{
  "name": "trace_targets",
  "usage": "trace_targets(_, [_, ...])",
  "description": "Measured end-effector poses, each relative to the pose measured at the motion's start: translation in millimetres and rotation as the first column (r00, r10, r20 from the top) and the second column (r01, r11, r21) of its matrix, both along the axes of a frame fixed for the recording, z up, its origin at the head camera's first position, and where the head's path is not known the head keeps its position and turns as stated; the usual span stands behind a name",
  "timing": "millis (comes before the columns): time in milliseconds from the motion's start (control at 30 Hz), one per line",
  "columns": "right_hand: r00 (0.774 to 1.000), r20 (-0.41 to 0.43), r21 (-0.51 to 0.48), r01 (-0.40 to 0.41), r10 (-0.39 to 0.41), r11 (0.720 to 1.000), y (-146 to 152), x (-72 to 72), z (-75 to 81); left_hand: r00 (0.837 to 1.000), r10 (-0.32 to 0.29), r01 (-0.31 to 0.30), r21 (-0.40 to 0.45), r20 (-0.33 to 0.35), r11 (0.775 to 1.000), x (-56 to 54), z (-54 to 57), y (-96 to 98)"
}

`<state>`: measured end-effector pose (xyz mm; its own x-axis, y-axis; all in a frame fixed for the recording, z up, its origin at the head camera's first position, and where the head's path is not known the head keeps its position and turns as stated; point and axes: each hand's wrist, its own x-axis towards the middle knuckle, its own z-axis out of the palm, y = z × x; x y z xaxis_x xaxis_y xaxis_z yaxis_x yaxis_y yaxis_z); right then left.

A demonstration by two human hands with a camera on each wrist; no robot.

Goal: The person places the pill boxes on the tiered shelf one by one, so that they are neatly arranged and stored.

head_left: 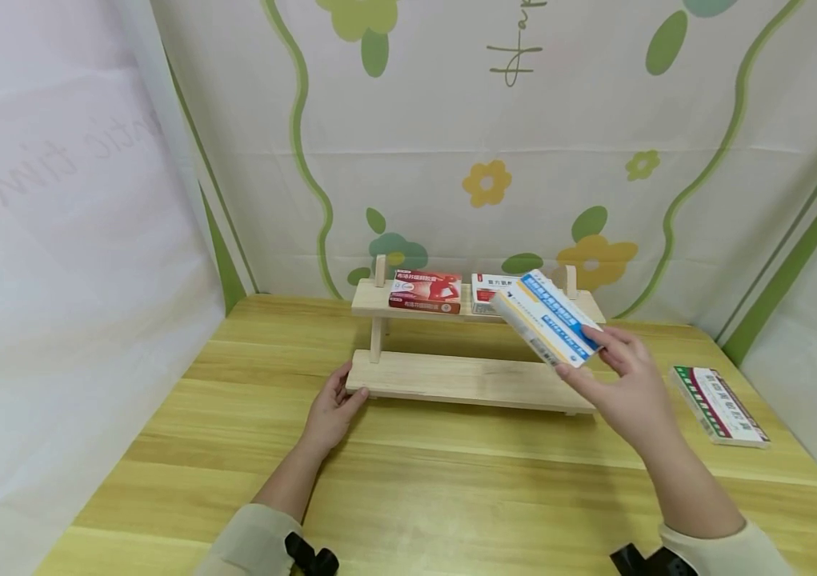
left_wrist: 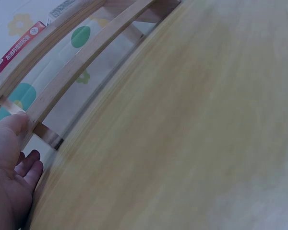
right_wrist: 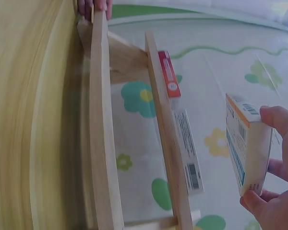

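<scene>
My right hand (head_left: 631,388) holds a white medicine box with blue and yellow print (head_left: 550,318) by its near end, thumb and fingers on opposite edges. The box is tilted in the air before the right part of a two-tier wooden shelf (head_left: 466,376). In the right wrist view the held box (right_wrist: 249,143) is apart from the upper board. My left hand (head_left: 332,412) grips the left end of the lower board, thumb at its front corner. On the upper tier lie a red medicine box (head_left: 426,291) and a white-and-red box (head_left: 487,288), the latter partly hidden behind the held box.
A white medicine box with green and maroon stripes (head_left: 721,406) lies on the wooden table (head_left: 451,488), right of the shelf. Behind the shelf hangs a white cloth with printed flowers (head_left: 415,120). More white cloth (head_left: 55,240) stands at the left side.
</scene>
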<state>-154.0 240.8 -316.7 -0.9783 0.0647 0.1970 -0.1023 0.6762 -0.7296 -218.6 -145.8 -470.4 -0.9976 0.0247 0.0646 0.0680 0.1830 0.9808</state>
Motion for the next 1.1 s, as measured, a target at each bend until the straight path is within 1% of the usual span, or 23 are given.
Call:
trace_targets(67, [0.999, 0.004, -0.013, -0.037, 0.037, 0.999, -10, -1.2, -1.2, 1.0, -0.001, 0.001, -0.004, 0.004, 1.0, 0.0, -0.9, -0.4])
trace_targets(267, [0.994, 0.021, 0.041, -0.103, 0.103, 0.994, -34, -5.1, -9.9, 1.0, 0.003, -0.003, -0.008, 0.004, 1.0, -0.9, -2.1, -0.3])
trace_targets(300, [0.994, 0.02, 0.05, -0.112, 0.111, 0.992, -38, -6.1, -12.4, 1.0, 0.004, -0.004, -0.008, 0.003, 1.0, -1.0, -1.8, -0.2])
trace_targets(500, [0.981, 0.02, 0.03, -0.191, 0.19, 0.981, -57, -14.2, -32.1, 1.0, 0.003, -0.003, -0.005, 0.003, 1.0, 0.1, -0.2, -0.1])
trace_targets(633, [0.971, 0.03, 0.058, -0.239, 0.238, 0.969, -66, -19.5, -43.2, 1.0, 0.003, -0.003, 0.001, -0.001, 1.0, -0.5, -1.2, -0.2])
trace_targets(767, [0.961, 0.051, 0.081, -0.276, 0.272, 0.958, -73, -26.1, -55.1, 1.0, 0.001, -0.001, 0.008, -0.003, 1.0, -0.3, -1.0, 0.2])
trace_targets(967, [0.949, 0.057, 0.121, -0.316, 0.311, 0.941, -80, -36.4, -72.7, 1.0, 0.003, -0.003, 0.008, -0.002, 1.0, 0.6, -0.6, 0.4])
trace_targets(1100, [0.943, 0.088, 0.113, -0.33, 0.321, 0.937, -84, -41.3, -80.5, 1.0, 0.004, -0.004, 0.014, -0.004, 1.0, 0.6, -0.6, 0.6])
